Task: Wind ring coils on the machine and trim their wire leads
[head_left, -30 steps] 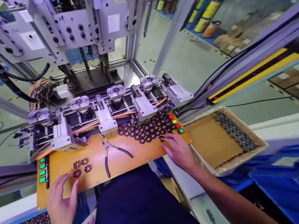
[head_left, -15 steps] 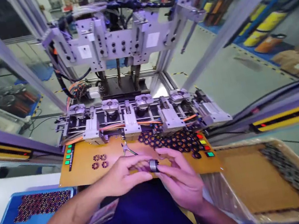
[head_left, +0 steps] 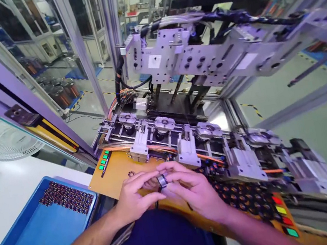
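Between my hands is a small ring-shaped stator core (head_left: 162,181), dark with a shiny metal band round its side. My right hand (head_left: 195,188) pinches it between thumb and fingertips from the right. From the left, my left hand (head_left: 136,194) curls its fingers against the core, partly hidden behind it, while its thumb lies lower and a little apart. Both hands are over the front edge of the orange work board (head_left: 118,179). Just beyond the left fingers lies a flat copper-coloured slotted ring (head_left: 131,174).
Four round clamping stations (head_left: 164,123) line the machine behind the board. Many dark wound cores (head_left: 241,197) cover its right part, beside coloured buttons (head_left: 281,210). At left stands a blue tray (head_left: 41,189) partly filled with small parts, near a white fan (head_left: 7,138).
My view has turned to the left and tilted, bringing the fan into sight and the right-hand box out of it. Both hands stay together around the core, which appears slightly turned.
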### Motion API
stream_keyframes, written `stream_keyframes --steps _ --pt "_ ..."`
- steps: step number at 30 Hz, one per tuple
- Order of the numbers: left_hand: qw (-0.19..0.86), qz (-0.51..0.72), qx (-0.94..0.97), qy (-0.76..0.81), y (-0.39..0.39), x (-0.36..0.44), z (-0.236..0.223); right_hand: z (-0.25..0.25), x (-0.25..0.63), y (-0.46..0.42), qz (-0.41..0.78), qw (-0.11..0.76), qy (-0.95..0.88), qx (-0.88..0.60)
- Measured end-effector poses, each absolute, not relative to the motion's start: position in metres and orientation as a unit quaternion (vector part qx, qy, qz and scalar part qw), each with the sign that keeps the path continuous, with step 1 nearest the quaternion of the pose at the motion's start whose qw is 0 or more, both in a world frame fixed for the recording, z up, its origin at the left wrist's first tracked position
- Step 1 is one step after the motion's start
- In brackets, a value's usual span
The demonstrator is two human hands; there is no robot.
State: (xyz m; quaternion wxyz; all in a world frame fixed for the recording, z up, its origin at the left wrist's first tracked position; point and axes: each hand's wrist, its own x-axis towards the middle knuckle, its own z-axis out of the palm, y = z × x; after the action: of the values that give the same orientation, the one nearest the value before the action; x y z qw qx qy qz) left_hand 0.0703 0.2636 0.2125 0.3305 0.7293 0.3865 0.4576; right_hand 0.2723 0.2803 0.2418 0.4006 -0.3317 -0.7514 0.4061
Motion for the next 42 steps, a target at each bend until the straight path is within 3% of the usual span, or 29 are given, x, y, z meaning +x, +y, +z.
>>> stream_keyframes --steps 4,9,13,19,32,42 --pt "0.282 0.463 0.647 0.536 0.262 0.037 0.168 0.273 0.26 0.374 0.221 0.32 -0.873 -0.294" --pt "0.243 0.478 0.576 0.618 0.265 0.016 0.103 0.275 0.219 0.487 0.137 0.28 -0.901 -0.301" --pt "0.214 0.488 0.552 0.641 0.268 0.016 0.079 0.254 0.191 0.522 0.104 0.236 -0.923 -0.285" --pt "0.211 0.486 0.558 0.639 0.27 0.02 0.073 0.237 0.192 0.525 0.07 0.197 -0.936 -0.284" --pt "0.197 0.462 0.579 0.642 0.269 0.019 0.076 0.25 0.175 0.521 -0.001 0.072 -0.937 -0.341" --pt "0.104 0.445 0.623 0.635 0.281 0.004 0.098 0.248 0.192 0.501 -0.039 0.071 -0.948 -0.307"
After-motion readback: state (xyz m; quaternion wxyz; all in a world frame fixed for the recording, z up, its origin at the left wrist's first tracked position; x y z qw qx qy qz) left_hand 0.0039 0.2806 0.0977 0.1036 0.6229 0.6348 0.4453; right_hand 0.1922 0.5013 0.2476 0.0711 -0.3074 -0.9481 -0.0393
